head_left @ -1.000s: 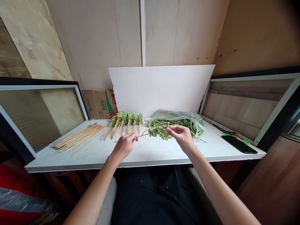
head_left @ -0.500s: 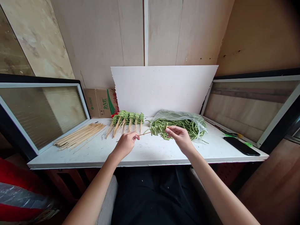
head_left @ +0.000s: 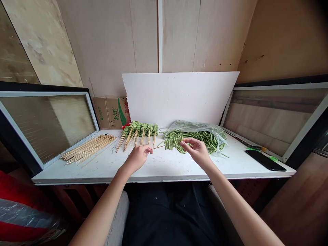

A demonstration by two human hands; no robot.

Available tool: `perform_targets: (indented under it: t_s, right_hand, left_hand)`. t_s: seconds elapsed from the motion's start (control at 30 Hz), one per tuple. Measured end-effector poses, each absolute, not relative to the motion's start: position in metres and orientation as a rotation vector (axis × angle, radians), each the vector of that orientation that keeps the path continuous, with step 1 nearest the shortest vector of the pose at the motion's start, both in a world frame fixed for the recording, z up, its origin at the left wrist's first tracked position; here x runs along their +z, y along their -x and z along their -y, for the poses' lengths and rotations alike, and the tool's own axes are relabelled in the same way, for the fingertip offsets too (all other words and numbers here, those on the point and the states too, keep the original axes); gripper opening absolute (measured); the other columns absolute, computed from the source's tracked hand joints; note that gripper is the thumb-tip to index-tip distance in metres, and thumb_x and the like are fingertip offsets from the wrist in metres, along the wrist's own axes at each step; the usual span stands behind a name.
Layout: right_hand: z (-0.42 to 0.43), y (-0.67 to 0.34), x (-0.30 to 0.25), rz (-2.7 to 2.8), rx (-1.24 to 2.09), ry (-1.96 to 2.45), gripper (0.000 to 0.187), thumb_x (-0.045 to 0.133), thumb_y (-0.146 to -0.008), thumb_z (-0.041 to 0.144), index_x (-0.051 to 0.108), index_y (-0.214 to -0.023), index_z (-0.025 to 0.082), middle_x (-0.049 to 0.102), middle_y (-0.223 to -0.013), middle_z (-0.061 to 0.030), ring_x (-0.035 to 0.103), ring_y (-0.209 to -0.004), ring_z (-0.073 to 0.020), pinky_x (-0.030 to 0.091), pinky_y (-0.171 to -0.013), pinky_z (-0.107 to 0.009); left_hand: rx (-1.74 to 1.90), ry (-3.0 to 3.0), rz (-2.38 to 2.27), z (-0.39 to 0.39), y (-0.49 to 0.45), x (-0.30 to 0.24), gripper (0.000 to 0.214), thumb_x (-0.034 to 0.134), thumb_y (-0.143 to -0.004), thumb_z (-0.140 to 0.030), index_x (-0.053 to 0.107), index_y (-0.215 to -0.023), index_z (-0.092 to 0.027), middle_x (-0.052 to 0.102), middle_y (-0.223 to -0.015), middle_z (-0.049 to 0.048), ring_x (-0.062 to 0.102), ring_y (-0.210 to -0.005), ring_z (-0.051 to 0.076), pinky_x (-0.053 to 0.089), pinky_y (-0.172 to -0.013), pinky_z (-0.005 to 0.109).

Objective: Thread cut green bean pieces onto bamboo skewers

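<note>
My left hand [head_left: 138, 156] pinches the bare end of a thin bamboo skewer [head_left: 157, 147] held level over the white table [head_left: 164, 165]. Folded green long beans [head_left: 172, 143] are threaded on the skewer's right part. My right hand [head_left: 196, 150] is closed on the green bean at the skewer's right end, fingers pinched. Behind the right hand lies a clear plastic bag of long beans [head_left: 202, 135]. Finished bean skewers [head_left: 139, 131] lie in a row at the back, left of the bag.
A pile of bare bamboo skewers [head_left: 88, 148] lies at the left. A black phone [head_left: 265, 160] and scissors with green handles [head_left: 252, 147] lie at the right. A white board [head_left: 176, 97] leans on the wall, a cardboard box [head_left: 110, 112] beside it. Framed glass panels flank the table.
The bean skewer and both hands have shifted slightly up and back toward the bag. My right hand has worked along the bean, pressing it closer onto the skewer.
</note>
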State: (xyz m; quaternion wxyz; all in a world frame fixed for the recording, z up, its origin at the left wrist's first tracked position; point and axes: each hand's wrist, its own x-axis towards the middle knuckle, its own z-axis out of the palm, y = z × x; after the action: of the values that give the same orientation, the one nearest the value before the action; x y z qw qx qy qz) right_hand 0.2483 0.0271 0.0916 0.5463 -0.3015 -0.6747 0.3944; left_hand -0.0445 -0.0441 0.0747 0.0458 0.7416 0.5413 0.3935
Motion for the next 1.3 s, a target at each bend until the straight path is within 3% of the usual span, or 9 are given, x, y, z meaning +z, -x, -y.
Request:
perform_targets:
  t_s: [0.13, 0.4, 0.97, 1.17, 1.3]
  right_hand:
    - [-0.0253, -0.2501, 0.0956, 1.548, 0.986, 0.698, 0.047, 0.086, -0.077, 0.062, 0.08, -0.101, 0.022, 0.078, -0.104, -0.0096, 0.067, -0.079, -0.0202, 0.057, -0.066, -0.032]
    - [-0.031, -0.2535, 0.0923, 1.557, 0.956, 0.747, 0.047, 0.085, -0.076, 0.066, 0.082, -0.092, 0.022, 0.078, -0.093, -0.0077, 0.065, -0.074, -0.0191, 0.056, -0.064, -0.032]
    - [-0.0253, -0.2524, 0.0976, 1.581, 0.973, 0.779, 0.046, 0.087, -0.073, 0.065, 0.083, -0.088, 0.021, 0.079, -0.093, -0.0097, 0.068, -0.079, -0.0223, 0.057, -0.064, -0.033]
    - [-0.0285, -0.2528, 0.0943, 1.571, 0.998, 0.768, 0.044, 0.085, -0.077, 0.064, 0.084, -0.089, 0.022, 0.077, -0.089, -0.0075, 0.065, -0.076, -0.0199, 0.056, -0.065, -0.032]
    - [-0.032, -0.2536, 0.0915, 1.545, 1.01, 0.73, 0.047, 0.079, -0.081, 0.067, 0.084, -0.091, 0.022, 0.077, -0.093, -0.0093, 0.067, -0.084, -0.0231, 0.056, -0.065, -0.032]
  left_hand:
    - [1.176, -2.269, -1.65, 0.0435, 0.0446, 0.0746, 0.027, 0.05, -0.089, -0.005, 0.072, -0.084, -0.02, 0.073, -0.079, 0.0028, 0.066, -0.072, 0.018, 0.046, -0.067, 0.026]
    - [1.151, -2.289, -1.649, 0.0475, 0.0401, 0.0784, 0.028, 0.051, -0.087, -0.003, 0.072, -0.082, -0.02, 0.075, -0.078, 0.0022, 0.067, -0.071, 0.018, 0.048, -0.066, 0.026]
    - [1.209, -2.355, -1.679, 0.0454, 0.0424, 0.0763, 0.031, 0.051, -0.086, -0.001, 0.075, -0.086, -0.021, 0.079, -0.085, 0.0044, 0.072, -0.077, 0.02, 0.051, -0.067, 0.028]
    - [1.215, -2.293, -1.663, 0.0447, 0.0426, 0.0751, 0.029, 0.051, -0.09, -0.005, 0.075, -0.084, -0.021, 0.077, -0.081, 0.0035, 0.07, -0.073, 0.019, 0.049, -0.065, 0.027]
    - [1.226, -2.277, -1.671, 0.0432, 0.0452, 0.073, 0.028, 0.052, -0.091, -0.007, 0.075, -0.085, -0.021, 0.075, -0.08, 0.0027, 0.067, -0.071, 0.018, 0.046, -0.064, 0.026]
